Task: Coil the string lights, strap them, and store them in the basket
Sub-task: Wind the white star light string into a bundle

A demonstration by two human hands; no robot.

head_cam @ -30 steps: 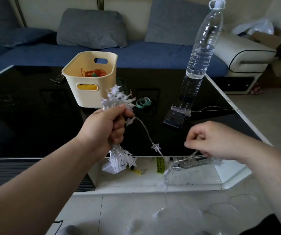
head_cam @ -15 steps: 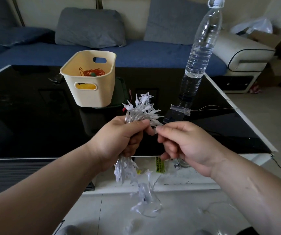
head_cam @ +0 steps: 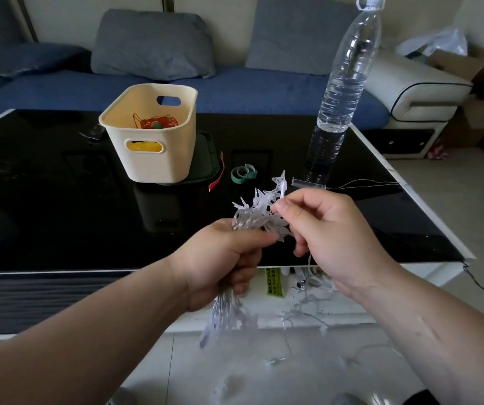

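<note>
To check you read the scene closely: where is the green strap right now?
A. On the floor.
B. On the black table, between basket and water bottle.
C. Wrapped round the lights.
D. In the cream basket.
B: the green strap lies on the table between the basket and the water bottle, clear of the string lights.

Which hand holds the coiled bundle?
The left hand grips the coiled string lights in its fist; the right hand only pinches one star at the bundle's top.

Bunched white star lights (head_cam: 256,214); cream basket (head_cam: 159,168) behind.
</note>
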